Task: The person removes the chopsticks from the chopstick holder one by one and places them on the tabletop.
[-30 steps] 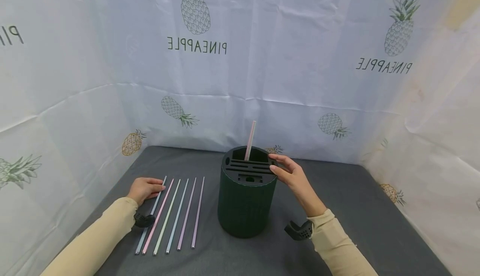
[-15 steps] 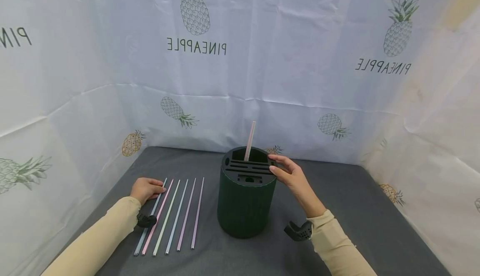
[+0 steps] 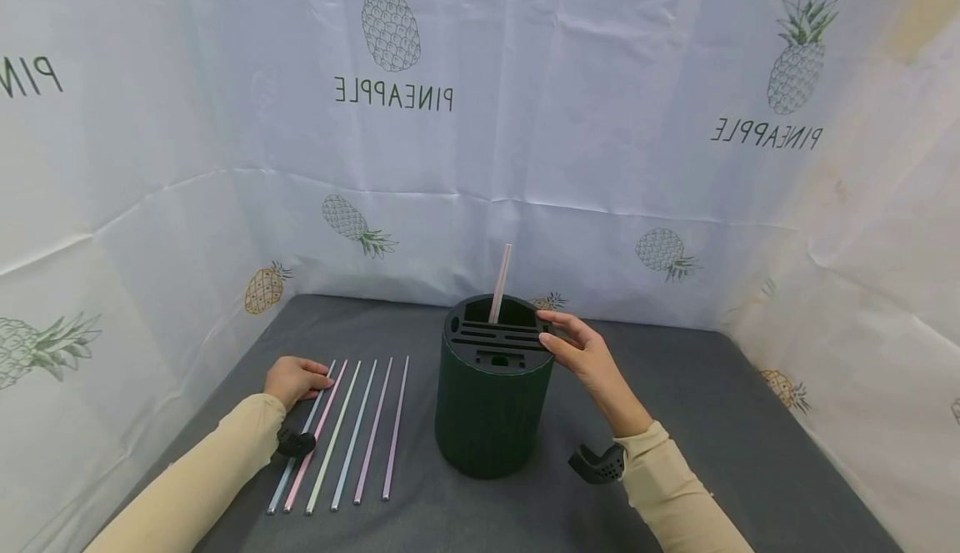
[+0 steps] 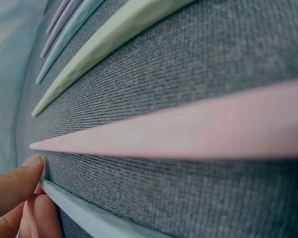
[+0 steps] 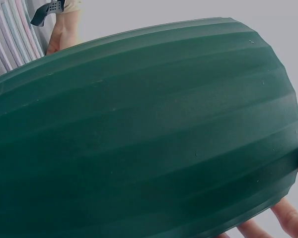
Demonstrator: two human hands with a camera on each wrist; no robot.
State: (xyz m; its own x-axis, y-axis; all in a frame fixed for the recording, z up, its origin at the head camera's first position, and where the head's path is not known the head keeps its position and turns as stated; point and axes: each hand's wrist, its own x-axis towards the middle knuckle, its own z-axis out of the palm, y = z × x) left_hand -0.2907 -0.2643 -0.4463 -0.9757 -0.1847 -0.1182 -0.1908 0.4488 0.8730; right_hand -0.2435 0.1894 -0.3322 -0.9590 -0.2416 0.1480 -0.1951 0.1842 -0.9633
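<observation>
My left hand (image 3: 292, 379) pinches the far, thin end of the leftmost blue chopstick (image 4: 84, 213) between thumb and fingers. That chopstick lies on the grey cloth. Close beside it lies a pink chopstick (image 4: 164, 131), then a pale green chopstick (image 3: 333, 436), another blue chopstick (image 3: 355, 436) and two purple chopsticks (image 3: 395, 428), roughly parallel. My right hand (image 3: 588, 357) holds the rim of a dark green round knife holder (image 3: 489, 419) at its right side. From the holder's rear compartment a pair of pinkish chopsticks (image 3: 501, 282) sticks up, leaning slightly right.
The holder's black top (image 3: 498, 336) has several slots and a small opening in front. Grey cloth (image 3: 675, 419) covers the table. A white pineapple-print curtain (image 3: 570, 119) hangs behind and at both sides.
My left hand has shifted very slightly to the right at the blue chopstick's end. The right hand and the holder have stayed still.
</observation>
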